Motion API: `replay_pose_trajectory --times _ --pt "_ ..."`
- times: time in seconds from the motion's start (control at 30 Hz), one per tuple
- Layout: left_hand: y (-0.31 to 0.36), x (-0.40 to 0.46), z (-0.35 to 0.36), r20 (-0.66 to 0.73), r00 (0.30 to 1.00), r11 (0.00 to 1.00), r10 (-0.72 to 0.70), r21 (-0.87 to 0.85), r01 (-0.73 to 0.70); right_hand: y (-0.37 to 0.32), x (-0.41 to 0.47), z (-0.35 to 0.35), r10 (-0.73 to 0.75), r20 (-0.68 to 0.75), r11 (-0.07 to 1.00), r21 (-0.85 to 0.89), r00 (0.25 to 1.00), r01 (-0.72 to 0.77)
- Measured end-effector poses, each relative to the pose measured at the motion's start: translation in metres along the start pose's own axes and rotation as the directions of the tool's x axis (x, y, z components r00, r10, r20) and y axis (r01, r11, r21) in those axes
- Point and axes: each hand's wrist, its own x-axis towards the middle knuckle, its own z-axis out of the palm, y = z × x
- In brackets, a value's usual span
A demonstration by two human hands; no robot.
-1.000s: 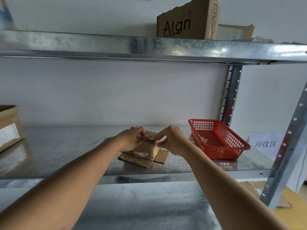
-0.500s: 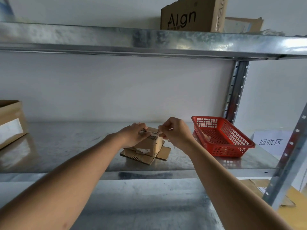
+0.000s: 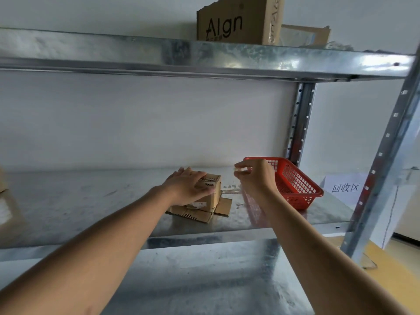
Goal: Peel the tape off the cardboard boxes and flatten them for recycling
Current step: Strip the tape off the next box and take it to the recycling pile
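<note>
A small cardboard box (image 3: 212,196) stands on a flattened piece of cardboard (image 3: 223,206) on the middle metal shelf (image 3: 91,201). My left hand (image 3: 187,186) lies flat on top of the box, fingers straight, pressing it down. My right hand (image 3: 254,176) is raised to the right of the box and pinches a strip of clear tape (image 3: 241,172) between thumb and fingers. The tape (image 3: 230,187) stretches from the box's right top edge toward that hand.
A red plastic basket (image 3: 295,185) stands just right of my right hand. A paper sign (image 3: 345,187) hangs beyond the shelf's right post (image 3: 386,155). A printed cardboard box (image 3: 238,21) stands on the upper shelf. Another box (image 3: 9,210) sits at the far left edge.
My right hand has pulled away from the box to the right and upward, drawing the tape off. My left hand has flattened onto the box top.
</note>
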Motion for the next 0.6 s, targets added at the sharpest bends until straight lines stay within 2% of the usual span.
replay_pose_trajectory --times 0.17,0.33,0.47,0.6 --pt "0.012 0.020 0.003 0.000 1.000 1.000 -0.003 0.003 0.003 0.033 0.014 -0.018 0.103 -0.048 0.968 -0.226 0.994 -0.111" --pt "0.035 0.026 0.003 -0.001 1.000 0.999 -0.023 -0.028 0.023 0.055 0.010 -0.035 0.085 -0.026 0.945 -0.315 0.996 -0.089" --pt "0.041 0.028 -0.002 0.024 0.999 0.999 -0.029 -0.041 0.030 0.066 0.013 -0.040 0.041 -0.081 0.938 -0.340 0.996 -0.066" --pt "0.040 0.030 -0.002 0.023 0.999 0.999 -0.035 -0.034 0.036 0.068 0.016 -0.040 0.066 -0.097 0.945 -0.312 0.993 -0.093"
